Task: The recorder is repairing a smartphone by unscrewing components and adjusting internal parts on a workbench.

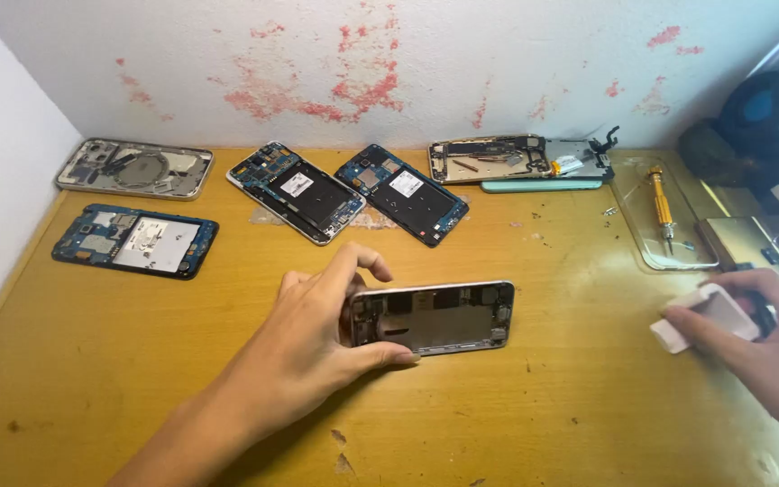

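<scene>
1. Head view looks down on a worn yellow wooden table set into a corner, against a white wall with patches of red flaking.
2. The left hand holds an opened phone frame near the middle of the table, its bare inner side facing up.
3. The left fingers are closed on the frame's left end: the thumb presses along the near edge, and the index finger arches over the far edge.
4. The frame lies lengthwise, left to right, resting on or just above the wood; I cannot tell which.
5. The right hand is at the right edge of the table, well apart from the frame, its fingers curled round a small white block with a dark piece just behind it.
6. Along the back of the table lie four stripped phone bodies: a silver one at far left, two blue-boarded ones side by side in the middle, and a gold-edged one on a pale green case.
7. A fifth blue-boarded body lies nearer, at the left.
8. A clear tray at the right holds an orange-handled screwdriver.
9. A dark round object sits in the far right corner.
</scene>
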